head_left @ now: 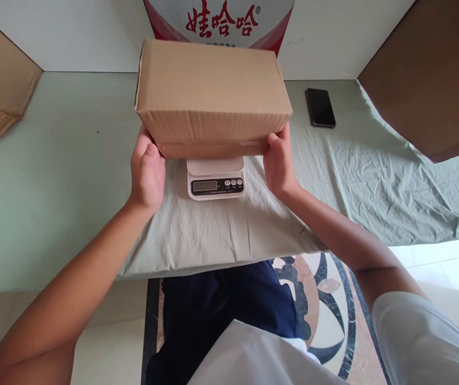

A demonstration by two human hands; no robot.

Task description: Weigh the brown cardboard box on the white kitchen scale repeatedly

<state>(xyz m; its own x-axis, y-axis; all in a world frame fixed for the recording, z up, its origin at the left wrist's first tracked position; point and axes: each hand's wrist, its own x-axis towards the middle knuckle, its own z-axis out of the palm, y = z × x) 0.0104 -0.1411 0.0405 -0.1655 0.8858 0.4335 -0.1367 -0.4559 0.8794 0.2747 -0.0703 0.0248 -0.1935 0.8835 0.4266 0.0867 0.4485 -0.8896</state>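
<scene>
A closed brown cardboard box point(213, 80) is held level between my two hands over a white digital kitchen scale point(216, 184). My left hand point(148, 171) grips the box's lower left corner, and my right hand point(280, 160) grips its lower right corner, thumb on the front side. The box hides the rear of the scale; I cannot tell whether it touches the weighing plate. In front of the box show the scale's dark display point(205, 185) and several buttons. The display shows no readable digits.
A black smartphone point(320, 107) lies at the right on the green cloth point(73, 214). Larger cardboard pieces point(434, 75) stand at the far right and far left. Behind the box is a white carton panel point(221, 18) with red characters. The table's front edge is near my body.
</scene>
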